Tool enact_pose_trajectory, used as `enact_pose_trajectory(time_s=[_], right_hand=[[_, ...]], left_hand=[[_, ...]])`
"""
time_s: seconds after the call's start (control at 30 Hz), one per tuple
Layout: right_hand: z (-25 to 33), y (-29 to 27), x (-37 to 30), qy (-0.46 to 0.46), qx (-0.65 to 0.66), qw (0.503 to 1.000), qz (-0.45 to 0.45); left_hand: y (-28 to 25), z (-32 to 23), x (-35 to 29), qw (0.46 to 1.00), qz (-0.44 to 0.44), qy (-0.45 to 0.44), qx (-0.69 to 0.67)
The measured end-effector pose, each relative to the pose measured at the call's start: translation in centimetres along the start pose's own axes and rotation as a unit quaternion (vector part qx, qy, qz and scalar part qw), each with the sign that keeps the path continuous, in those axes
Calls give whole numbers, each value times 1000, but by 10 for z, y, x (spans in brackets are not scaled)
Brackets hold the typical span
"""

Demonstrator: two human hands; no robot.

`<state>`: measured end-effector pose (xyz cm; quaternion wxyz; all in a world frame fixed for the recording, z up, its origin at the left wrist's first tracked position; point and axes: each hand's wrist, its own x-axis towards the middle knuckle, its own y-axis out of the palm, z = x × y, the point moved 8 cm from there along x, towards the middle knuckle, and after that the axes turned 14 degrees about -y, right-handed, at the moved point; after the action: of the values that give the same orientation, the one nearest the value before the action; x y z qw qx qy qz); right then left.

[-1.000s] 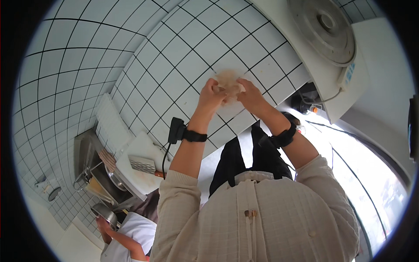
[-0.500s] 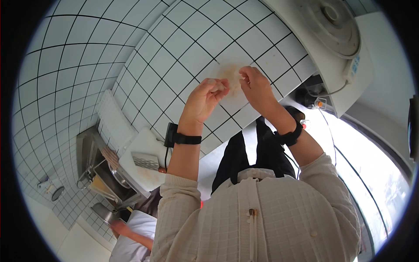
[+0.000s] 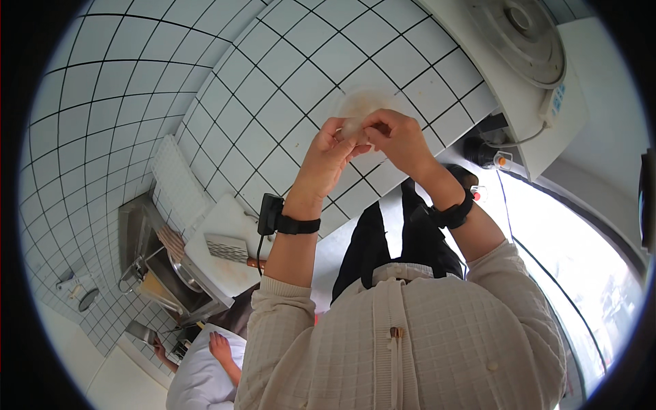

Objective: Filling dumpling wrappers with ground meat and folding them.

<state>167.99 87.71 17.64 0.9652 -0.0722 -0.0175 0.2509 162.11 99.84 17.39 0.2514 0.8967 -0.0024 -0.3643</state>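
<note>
My left hand and my right hand meet over the white tiled counter. Between their fingertips is a small whitish, translucent piece; its kind is unclear. The left fingers curl round it from the left, and the right thumb and fingers pinch at its right side. Just beyond my fingers sits what looks like a clear, shallow bowl with pale brownish contents, partly hidden by my hands. Black straps circle both wrists, the left one carrying a small black box.
To the left, a broad-bladed knife lies on a white cutting board, beside a steel sink. A co-worker's hand shows at lower left. A round lid and a power strip occupy the raised surface at right.
My hands have come together, the right moving left and slightly down, and now both touch the whitish piece. At lower left, the co-worker's arm and the metal pan have shifted.
</note>
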Motion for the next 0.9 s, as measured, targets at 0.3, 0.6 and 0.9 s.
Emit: enact_pose_trajectory(time_s=[0.3, 0.6, 0.9], right_hand=[[-16, -7, -7, 92, 92, 991, 16], [-16, -10, -10, 95, 69, 993, 16], [-28, -21, -16, 158, 308, 938, 16]], left_hand=[[-6, 11, 11, 999, -33, -30, 17], [17, -13, -2, 850, -130, 199, 471], [-22, 18, -2, 980, -138, -31, 142]])
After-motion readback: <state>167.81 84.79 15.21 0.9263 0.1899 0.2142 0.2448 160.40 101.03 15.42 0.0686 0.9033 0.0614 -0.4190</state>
